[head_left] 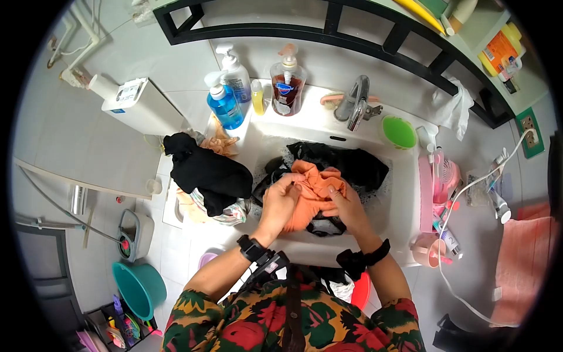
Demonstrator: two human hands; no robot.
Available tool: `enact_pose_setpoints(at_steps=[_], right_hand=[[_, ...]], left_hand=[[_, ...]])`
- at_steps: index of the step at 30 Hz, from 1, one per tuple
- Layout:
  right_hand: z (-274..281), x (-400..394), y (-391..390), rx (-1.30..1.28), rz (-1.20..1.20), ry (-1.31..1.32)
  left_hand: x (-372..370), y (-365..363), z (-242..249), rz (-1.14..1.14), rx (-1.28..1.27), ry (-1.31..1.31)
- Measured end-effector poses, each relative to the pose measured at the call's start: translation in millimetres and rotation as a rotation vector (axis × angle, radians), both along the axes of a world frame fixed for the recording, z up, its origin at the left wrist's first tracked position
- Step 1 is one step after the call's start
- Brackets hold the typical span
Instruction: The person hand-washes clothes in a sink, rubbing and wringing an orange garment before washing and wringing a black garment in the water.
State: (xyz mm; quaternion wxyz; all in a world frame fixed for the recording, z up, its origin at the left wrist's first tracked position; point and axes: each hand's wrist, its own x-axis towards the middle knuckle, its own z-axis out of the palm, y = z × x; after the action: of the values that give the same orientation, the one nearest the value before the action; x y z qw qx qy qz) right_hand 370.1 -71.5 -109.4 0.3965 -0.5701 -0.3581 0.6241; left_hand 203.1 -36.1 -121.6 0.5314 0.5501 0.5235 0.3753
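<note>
Over the white sink point(399, 199), an orange cloth point(309, 202) is bunched between my two hands. My left hand point(281, 202) has its fingers closed on the cloth's left side. On the right side, my right hand point(347, 205) pinches the same cloth. Beneath and behind it, black wet garments point(358, 167) lie in soapy water. A dry-looking black garment point(202, 173) is heaped on the sink's left ledge, on top of striped and peach fabric point(231, 212).
Soap bottles point(226, 108) line the back left ledge. The faucet point(355, 105) and a green bowl point(399, 131) are at the back right. Pink items point(443, 176) and a white cable point(444, 234) lie right of the sink. A teal basin point(141, 287) is at lower left.
</note>
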Motion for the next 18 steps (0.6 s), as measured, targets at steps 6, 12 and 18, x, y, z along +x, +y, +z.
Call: enact_pose_setpoints(at_steps=[6,12,18], right_hand=[[-4,19,3,0.078,-0.171,-0.26],[38,35,11,0.169,-0.338,-0.124],[114,37,8,0.515,-0.428,-0.252]], left_hand=[[19,12,21,0.13,0.247,0.376],[29,29,74,0.127,0.318,-0.214],[26,23,139,0.192,0.526,-0.418]])
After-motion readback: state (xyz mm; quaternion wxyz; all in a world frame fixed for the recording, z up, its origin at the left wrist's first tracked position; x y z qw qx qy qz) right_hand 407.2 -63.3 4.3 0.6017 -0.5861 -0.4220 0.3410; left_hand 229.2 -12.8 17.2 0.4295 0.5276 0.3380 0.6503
